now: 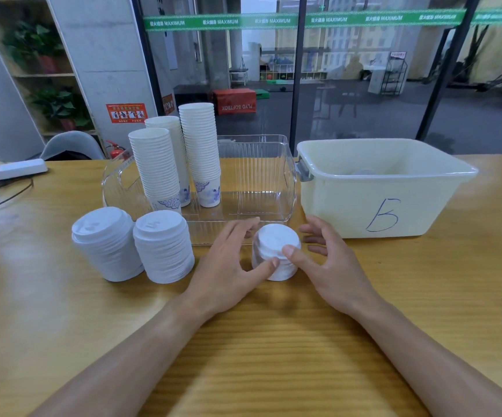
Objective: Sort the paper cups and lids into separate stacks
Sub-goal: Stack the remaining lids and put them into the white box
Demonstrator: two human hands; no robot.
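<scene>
Short lid stack, on surface: your left hand and right hand clamp it by thumbs, fingers curled; square its edges before adding lids.

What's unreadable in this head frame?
- Contents of the cream bin: head view, the opaque near wall hides all but a pale shape.
- Small lid stack: the left hand and right hand thumbs cover its near side, count unclear.
- Red wall sign: text too small.
</scene>
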